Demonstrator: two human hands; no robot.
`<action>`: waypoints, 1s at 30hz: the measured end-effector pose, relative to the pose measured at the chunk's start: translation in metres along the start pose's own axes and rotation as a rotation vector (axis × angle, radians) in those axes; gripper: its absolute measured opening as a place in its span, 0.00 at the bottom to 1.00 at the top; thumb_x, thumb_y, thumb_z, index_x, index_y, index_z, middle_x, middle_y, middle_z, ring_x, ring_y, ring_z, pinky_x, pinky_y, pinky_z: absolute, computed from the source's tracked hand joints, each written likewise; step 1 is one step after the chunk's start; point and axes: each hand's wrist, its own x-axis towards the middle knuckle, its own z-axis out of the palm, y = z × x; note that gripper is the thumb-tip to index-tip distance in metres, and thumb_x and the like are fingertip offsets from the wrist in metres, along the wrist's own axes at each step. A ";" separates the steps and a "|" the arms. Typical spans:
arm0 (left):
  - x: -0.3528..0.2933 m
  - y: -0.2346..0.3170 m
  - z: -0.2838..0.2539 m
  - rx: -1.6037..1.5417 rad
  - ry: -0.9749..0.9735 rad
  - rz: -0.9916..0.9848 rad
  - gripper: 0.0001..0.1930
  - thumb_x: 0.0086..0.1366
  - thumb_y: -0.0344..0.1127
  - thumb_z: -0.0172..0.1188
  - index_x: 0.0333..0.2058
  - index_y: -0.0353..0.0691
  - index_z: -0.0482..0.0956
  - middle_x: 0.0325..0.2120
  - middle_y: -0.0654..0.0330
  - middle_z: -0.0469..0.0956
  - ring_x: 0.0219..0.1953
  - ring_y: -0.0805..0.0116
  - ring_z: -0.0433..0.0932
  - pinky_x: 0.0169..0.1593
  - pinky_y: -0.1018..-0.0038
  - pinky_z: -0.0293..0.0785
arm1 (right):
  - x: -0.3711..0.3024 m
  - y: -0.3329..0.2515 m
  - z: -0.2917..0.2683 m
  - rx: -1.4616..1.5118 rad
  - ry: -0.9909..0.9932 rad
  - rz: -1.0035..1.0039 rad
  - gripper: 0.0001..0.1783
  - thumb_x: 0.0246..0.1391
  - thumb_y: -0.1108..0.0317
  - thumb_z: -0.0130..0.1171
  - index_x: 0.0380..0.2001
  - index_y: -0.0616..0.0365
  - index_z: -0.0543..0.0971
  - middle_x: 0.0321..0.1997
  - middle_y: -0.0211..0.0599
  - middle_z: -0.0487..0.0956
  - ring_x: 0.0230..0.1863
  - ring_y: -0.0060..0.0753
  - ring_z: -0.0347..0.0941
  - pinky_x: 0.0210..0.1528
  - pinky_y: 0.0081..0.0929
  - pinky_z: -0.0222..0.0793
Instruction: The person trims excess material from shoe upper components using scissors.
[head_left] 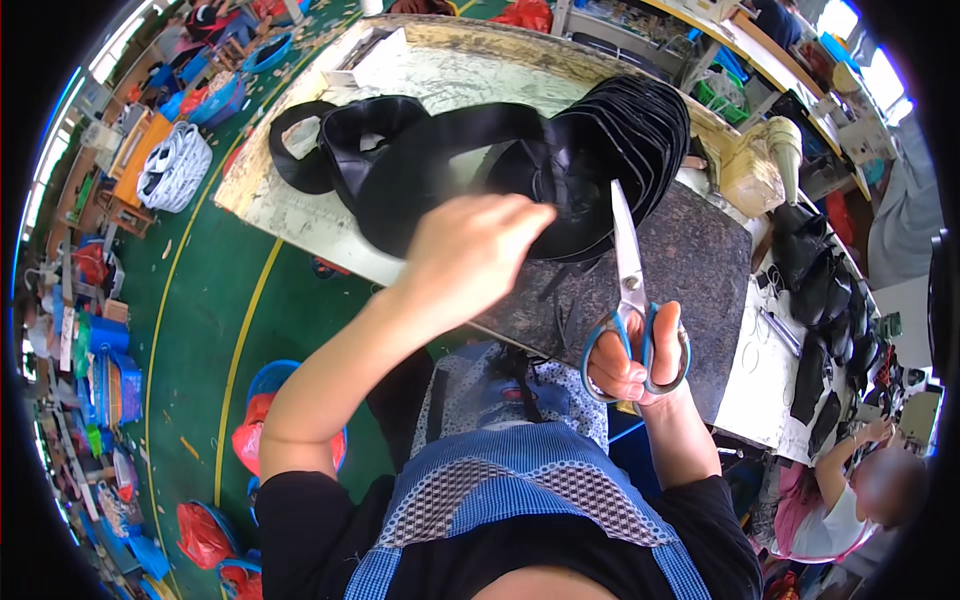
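My right hand (628, 362) grips a pair of scissors (627, 262) by blue-rimmed handles, fingers and thumb through the loops. The blades look closed and point away from me, the tip near a stack of black curved pieces (650, 130), which look like leather or a similar sheet. Farther left, my left hand (470, 250) is curled and blurred, its fingertips over the black material; what they pinch is hidden. A broad black curved piece (390, 195) passes beyond that hand, and a black ring-shaped piece (288, 150) lies at the far left of the pile.
Under the pile is a worn whitish worktable (480, 75) with a dark speckled board (695, 250). A wrapped block (752, 172) and a thread cone (785, 155) stand at right, near more black pieces (820, 290). Another person (850, 490) sits at lower right. Red-bagged tubs (258, 430) stand left.
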 end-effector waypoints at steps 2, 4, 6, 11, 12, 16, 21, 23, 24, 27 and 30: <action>0.010 -0.006 0.047 0.091 0.006 0.050 0.09 0.57 0.29 0.56 0.38 0.39 0.77 0.31 0.57 0.78 0.30 0.57 0.78 0.34 0.65 0.74 | 0.008 -0.001 0.005 0.001 0.018 -0.029 0.42 0.52 0.26 0.39 0.17 0.61 0.70 0.09 0.19 0.59 0.08 0.13 0.55 0.11 0.12 0.50; 0.025 -0.014 0.100 -0.013 0.047 -0.005 0.11 0.57 0.30 0.55 0.40 0.39 0.77 0.31 0.57 0.78 0.33 0.58 0.78 0.37 0.64 0.72 | 0.007 -0.002 0.007 -0.012 0.027 -0.059 0.42 0.52 0.25 0.39 0.16 0.59 0.69 0.08 0.19 0.59 0.08 0.13 0.55 0.11 0.12 0.49; 0.035 -0.020 0.128 -0.123 0.063 -0.145 0.12 0.57 0.33 0.57 0.41 0.38 0.76 0.30 0.56 0.77 0.35 0.56 0.77 0.39 0.64 0.71 | 0.005 -0.002 0.007 -0.076 0.044 -0.079 0.40 0.52 0.25 0.37 0.14 0.55 0.64 0.09 0.19 0.59 0.08 0.15 0.55 0.10 0.14 0.48; 0.028 -0.026 0.111 -0.147 0.238 0.051 0.18 0.57 0.46 0.62 0.40 0.38 0.78 0.33 0.56 0.78 0.37 0.57 0.77 0.43 0.63 0.69 | -0.025 -0.003 -0.012 -0.031 0.166 -0.204 0.40 0.54 0.29 0.40 0.14 0.60 0.65 0.10 0.23 0.60 0.08 0.18 0.56 0.11 0.16 0.51; 0.025 -0.035 0.090 -0.107 0.249 0.086 0.19 0.56 0.47 0.63 0.39 0.40 0.78 0.34 0.56 0.79 0.37 0.58 0.77 0.43 0.63 0.69 | -0.031 -0.006 -0.017 -0.023 0.192 -0.233 0.40 0.55 0.30 0.41 0.14 0.61 0.66 0.09 0.24 0.60 0.08 0.19 0.56 0.11 0.16 0.51; -0.001 -0.142 0.004 0.510 0.485 -0.483 0.14 0.47 0.39 0.67 0.32 0.44 0.76 0.28 0.56 0.74 0.37 0.54 0.72 0.44 0.61 0.66 | -0.039 -0.010 -0.023 -0.010 0.181 -0.283 0.40 0.55 0.31 0.43 0.14 0.62 0.66 0.09 0.27 0.61 0.08 0.22 0.58 0.11 0.16 0.54; -0.061 -0.232 -0.057 0.553 0.175 -0.954 0.13 0.49 0.39 0.68 0.28 0.44 0.74 0.24 0.60 0.75 0.33 0.59 0.76 0.33 0.64 0.71 | -0.018 -0.005 -0.022 -0.026 0.100 -0.239 0.39 0.57 0.31 0.39 0.15 0.59 0.67 0.11 0.29 0.64 0.11 0.24 0.63 0.13 0.19 0.55; -0.062 -0.223 -0.054 0.609 0.169 -0.831 0.10 0.52 0.38 0.65 0.24 0.44 0.72 0.20 0.62 0.74 0.27 0.60 0.77 0.28 0.63 0.71 | -0.005 -0.003 -0.014 -0.049 0.088 -0.193 0.38 0.57 0.31 0.40 0.16 0.59 0.67 0.11 0.26 0.63 0.11 0.22 0.62 0.14 0.18 0.56; -0.062 -0.221 -0.053 0.605 0.172 -0.824 0.10 0.52 0.38 0.65 0.24 0.44 0.72 0.20 0.62 0.74 0.27 0.60 0.77 0.28 0.63 0.71 | 0.000 -0.002 -0.013 -0.072 0.081 -0.174 0.38 0.57 0.32 0.40 0.16 0.59 0.67 0.11 0.26 0.63 0.11 0.21 0.62 0.15 0.17 0.56; -0.067 -0.216 -0.057 0.835 0.345 -0.359 0.08 0.56 0.35 0.61 0.24 0.44 0.71 0.21 0.62 0.74 0.27 0.61 0.77 0.29 0.64 0.72 | 0.014 0.001 -0.002 -0.105 0.044 -0.132 0.37 0.58 0.33 0.41 0.18 0.60 0.68 0.11 0.24 0.62 0.11 0.20 0.62 0.15 0.16 0.55; -0.064 -0.205 -0.056 0.588 0.444 -0.583 0.08 0.56 0.36 0.62 0.24 0.45 0.71 0.22 0.63 0.74 0.28 0.62 0.77 0.29 0.65 0.72 | 0.025 0.004 0.005 -0.188 0.010 -0.119 0.37 0.58 0.33 0.41 0.21 0.62 0.70 0.12 0.23 0.62 0.12 0.18 0.61 0.15 0.15 0.55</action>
